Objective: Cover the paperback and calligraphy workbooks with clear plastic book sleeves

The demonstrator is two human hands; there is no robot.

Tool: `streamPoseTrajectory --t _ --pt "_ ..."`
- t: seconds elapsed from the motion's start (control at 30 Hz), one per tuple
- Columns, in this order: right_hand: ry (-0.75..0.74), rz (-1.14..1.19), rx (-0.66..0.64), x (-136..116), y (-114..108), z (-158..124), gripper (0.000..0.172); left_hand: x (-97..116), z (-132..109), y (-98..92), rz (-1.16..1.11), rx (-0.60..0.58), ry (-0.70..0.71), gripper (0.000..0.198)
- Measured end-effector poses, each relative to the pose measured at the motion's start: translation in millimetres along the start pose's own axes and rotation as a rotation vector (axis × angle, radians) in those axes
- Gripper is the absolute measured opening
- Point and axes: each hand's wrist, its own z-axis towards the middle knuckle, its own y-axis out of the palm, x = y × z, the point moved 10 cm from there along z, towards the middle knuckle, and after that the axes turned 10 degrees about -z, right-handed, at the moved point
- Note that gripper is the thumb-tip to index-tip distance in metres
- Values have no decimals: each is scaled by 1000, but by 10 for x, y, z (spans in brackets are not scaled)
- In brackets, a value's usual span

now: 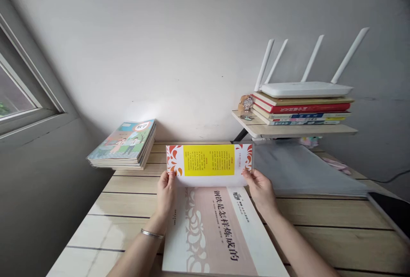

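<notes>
Nearest the camera lies the book [221, 230], flat on the wooden table [320, 225], pink patterned cover up, its long side running away from the viewer.

Hand state
- Left hand [166, 193]: fingers pinched on the left lower corner of the flap [208, 163]; a thin bracelet [152, 234] sits at the wrist
- Right hand [261, 189]: fingers pinched on the right lower corner of the same flap

Progress, as judged from this view
- Done: the flap at the far end of the book is raised and stands nearly upright, facing the camera
- Not done: the flap is neither laid flat nor tucked in; the book body appears closed

Legible writing
- Cover title, printed sideways to the viewer: 钢铁是怎样炼成的
- Smaller lines beside the title and the text in the yellow panel of the flap: too small to read
- The stack of textbooks [124, 144] at far left carries a round title mark, too blurred to read
- Spines of the shelf books [301, 110]: unreadable

Surroundings
- A white router [304, 89] with four antennas rests on those books, which sit on a small shelf [304, 130]
- A grey sheet [304, 170] lies on the table just right of the flap
</notes>
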Motion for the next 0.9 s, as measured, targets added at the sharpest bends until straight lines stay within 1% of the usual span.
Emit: streamPoseTrajectory --t 0.13,0.23,0.4,0.47,0.53,0.63,0.7,0.77,0.8,0.87,0.9 --pt "15 -48 31 45 -20 5 48 -24 16 17 3 -2 4 39" --pt "9 -59 18 32 -1 5 50 -10 31 5 35 -4 -6 40" --pt "2 -32 -22 -16 10 27 46 117 37 53 41 -96 -16 39" --pt "-13 1 -72 -53 34 38 44 156 43 40 56 -86 -13 40" --pt "-26 18 -111 -85 46 51 44 177 54 17 79 -52 -3 42" --pt "-39 -6 -95 -116 1 80 45 202 73 18 80 -30 22 43" --pt "-43 -35 -79 -137 -33 100 47 223 90 21 87 -43 20 42" --pt "-26 -70 -107 -152 -39 109 48 243 107 35 105 -102 -14 40" --pt "-16 -95 -134 -162 -40 105 48 257 108 54 114 -156 -40 39" --pt "-22 -171 -194 -212 -65 78 46 305 77 106 155 -298 -81 34" --pt "-46 -220 -221 -257 -91 52 44 348 42 131 200 -374 -79 32"
